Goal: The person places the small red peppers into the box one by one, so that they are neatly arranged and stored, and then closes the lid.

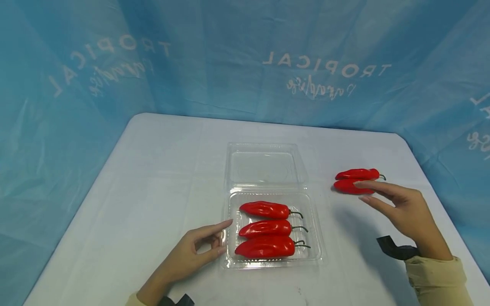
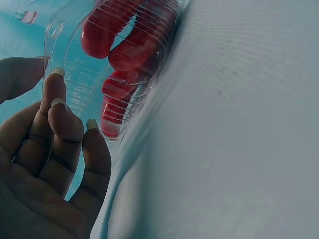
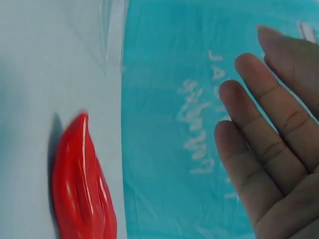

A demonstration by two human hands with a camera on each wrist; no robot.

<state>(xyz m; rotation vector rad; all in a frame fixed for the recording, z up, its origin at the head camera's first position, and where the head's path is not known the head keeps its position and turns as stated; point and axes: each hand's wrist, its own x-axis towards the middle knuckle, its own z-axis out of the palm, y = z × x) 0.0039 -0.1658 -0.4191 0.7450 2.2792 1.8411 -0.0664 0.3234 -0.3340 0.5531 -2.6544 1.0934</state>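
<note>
A clear plastic clamshell container (image 1: pixel 314 238) lies with its lid (image 1: pixel 264 165) folded back. Inside the base, three red peppers (image 1: pixel 265 248) form a stack of rows, stems to the right. My left hand (image 1: pixel 191 250) is at the base's left edge; in the left wrist view the fingers (image 2: pixel 57 89) close around the rim from above and below. On the right side of the table lie two more red peppers (image 1: pixel 357 174), side by side. Over the nearer one hovers my right hand (image 1: pixel 403 208), its fingers (image 3: pixel 264 144) extended and apart from the pepper (image 3: pixel 79 184), with nothing held.
A white cloth covers the table (image 1: pixel 172 170). Blue curtain (image 1: pixel 214 63) with printed lettering hangs behind and along both sides, close to the table edges. A black strap (image 1: pixel 398 248) is around the right wrist.
</note>
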